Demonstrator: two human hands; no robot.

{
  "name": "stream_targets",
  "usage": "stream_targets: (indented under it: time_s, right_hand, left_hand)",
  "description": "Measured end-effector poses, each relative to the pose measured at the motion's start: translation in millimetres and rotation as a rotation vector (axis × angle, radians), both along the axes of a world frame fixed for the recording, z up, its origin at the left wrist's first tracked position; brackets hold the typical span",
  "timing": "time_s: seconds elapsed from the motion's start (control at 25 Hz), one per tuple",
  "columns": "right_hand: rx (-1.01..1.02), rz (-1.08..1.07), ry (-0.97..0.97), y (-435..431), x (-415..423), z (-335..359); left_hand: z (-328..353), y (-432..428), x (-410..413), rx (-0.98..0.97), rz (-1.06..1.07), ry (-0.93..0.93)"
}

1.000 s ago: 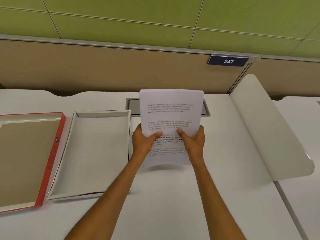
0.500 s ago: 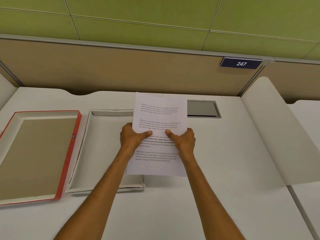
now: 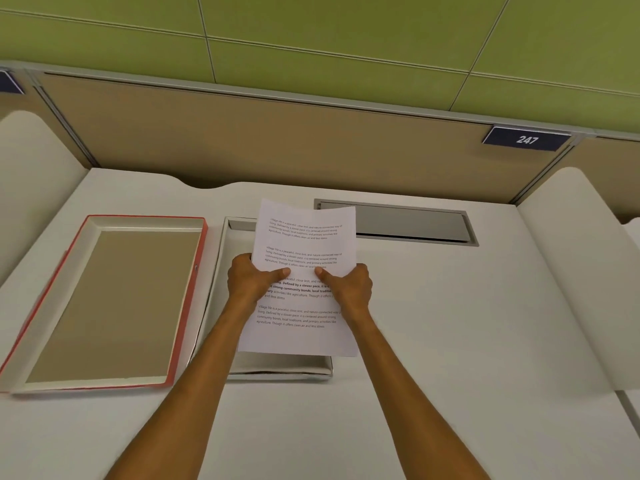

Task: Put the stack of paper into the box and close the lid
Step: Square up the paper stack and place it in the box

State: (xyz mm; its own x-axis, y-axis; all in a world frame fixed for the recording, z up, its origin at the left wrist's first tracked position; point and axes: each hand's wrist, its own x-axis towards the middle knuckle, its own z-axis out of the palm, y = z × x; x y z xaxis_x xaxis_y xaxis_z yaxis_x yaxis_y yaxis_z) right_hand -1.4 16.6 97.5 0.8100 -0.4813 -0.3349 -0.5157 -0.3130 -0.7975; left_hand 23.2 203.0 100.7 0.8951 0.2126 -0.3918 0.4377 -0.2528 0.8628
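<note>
At far left, the red-edged rectangular cardboard lid (image 3: 104, 303) lies inverted on the white desk (image 3: 450, 341), its brown inner face up. Just beside it to the right sits the shallow white cardboard box (image 3: 221, 271), open. The stack of white printed paper (image 3: 304, 244) is held above the box, overhanging its right wall and tilted up at the far edge. The left hand (image 3: 249, 280) pinches the stack's left edge, thumb on the printed face, other fingers hidden behind. The right hand (image 3: 349, 287) pinches the right edge likewise. The stack appears light and flexible; loose sheets are likely to slide or fan. Judgement: grip both long edges near mid-length, keep the sheets squared, and align the stack with the box walls before lowering. At right, a grey recessed cable hatch (image 3: 408, 223) is set in the desk.
</note>
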Motion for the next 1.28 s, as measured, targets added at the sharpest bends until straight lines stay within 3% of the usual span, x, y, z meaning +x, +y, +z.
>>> stream_targets:
  time_s: [0.52, 1.28]
  right_hand:
    - [-0.002, 0.077, 0.113, 54.1, 13.6, -33.3]
    - [-0.181, 0.243, 0.148, 67.5, 32.2, -72.7]
  left_hand:
    - [-32.7, 53.4, 6.3, -0.057, 0.024, 0.029]
    - [-85.5, 64.0, 16.6, -0.056, 0.062, 0.054]
